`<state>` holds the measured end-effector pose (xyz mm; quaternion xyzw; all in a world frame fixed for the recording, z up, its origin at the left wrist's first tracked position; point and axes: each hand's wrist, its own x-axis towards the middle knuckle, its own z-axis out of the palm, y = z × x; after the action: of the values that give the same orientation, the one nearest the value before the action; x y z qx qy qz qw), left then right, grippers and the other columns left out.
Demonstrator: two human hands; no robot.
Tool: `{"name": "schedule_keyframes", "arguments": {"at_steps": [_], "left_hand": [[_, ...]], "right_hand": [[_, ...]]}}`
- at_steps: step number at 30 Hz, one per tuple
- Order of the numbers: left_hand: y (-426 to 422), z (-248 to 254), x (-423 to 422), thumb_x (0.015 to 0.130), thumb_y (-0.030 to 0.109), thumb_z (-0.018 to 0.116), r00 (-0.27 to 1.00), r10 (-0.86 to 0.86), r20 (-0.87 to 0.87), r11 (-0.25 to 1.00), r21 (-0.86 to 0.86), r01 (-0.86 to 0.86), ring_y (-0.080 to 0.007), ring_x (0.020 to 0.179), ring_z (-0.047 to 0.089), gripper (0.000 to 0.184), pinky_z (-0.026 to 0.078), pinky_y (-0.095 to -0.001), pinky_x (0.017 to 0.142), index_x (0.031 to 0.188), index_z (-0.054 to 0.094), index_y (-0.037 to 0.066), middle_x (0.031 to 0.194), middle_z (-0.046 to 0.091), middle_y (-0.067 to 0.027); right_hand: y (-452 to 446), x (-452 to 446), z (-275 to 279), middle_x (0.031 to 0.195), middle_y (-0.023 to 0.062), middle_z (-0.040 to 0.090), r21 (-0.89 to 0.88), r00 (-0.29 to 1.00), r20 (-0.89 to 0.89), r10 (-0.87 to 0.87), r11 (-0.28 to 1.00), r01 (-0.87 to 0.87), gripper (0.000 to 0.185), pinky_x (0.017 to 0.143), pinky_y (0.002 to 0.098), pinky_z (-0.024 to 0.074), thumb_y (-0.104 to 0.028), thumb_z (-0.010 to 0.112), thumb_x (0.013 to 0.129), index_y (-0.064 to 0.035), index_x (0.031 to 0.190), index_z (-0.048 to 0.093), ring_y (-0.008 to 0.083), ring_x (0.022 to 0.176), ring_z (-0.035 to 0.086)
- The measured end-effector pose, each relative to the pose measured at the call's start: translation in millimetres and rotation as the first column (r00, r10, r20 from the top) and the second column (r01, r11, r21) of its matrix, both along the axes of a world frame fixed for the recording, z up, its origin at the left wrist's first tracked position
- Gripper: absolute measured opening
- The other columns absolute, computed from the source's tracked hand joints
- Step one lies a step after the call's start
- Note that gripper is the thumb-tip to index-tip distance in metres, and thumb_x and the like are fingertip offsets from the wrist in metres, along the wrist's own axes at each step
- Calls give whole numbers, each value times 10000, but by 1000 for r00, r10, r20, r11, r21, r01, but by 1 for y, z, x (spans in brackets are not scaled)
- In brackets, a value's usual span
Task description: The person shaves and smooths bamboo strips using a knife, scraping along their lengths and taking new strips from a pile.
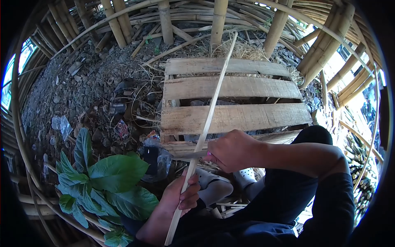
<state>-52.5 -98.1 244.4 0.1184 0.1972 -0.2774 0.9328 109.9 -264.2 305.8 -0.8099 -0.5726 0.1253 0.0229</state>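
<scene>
A long, pale bamboo strip [214, 101] runs slanting from my lap up over the wooden slats. My left hand [180, 195] wraps its fingers round the lower part of the strip. Just above it, my right hand [233, 150] is closed on a knife [187, 156], whose handle is mostly hidden by the fingers; a bit of pink shows there. The blade points left and lies across the strip, seeming to touch it.
A low slatted wooden pallet [234, 117] stands in front of me. A leafy green plant [111, 177] grows at the left. Bamboo poles [218, 24] line the back, and litter covers the dirt ground [90, 90]. My shoes [210, 181] are below my hands.
</scene>
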Motion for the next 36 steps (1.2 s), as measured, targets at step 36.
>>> {"name": "schedule_keyframes", "arguments": {"at_steps": [36], "left_hand": [[6, -9, -5, 1037, 384, 254, 1000, -13, 3, 952, -306, 13, -51, 329, 320, 346, 239, -179, 313, 820, 414, 166, 495, 336, 57]], "right_hand": [[13, 20, 1, 611, 102, 615, -74, 986, 108, -129, 988, 137, 506, 566, 409, 535, -402, 361, 995, -55, 768, 651, 285, 564, 642]]}}
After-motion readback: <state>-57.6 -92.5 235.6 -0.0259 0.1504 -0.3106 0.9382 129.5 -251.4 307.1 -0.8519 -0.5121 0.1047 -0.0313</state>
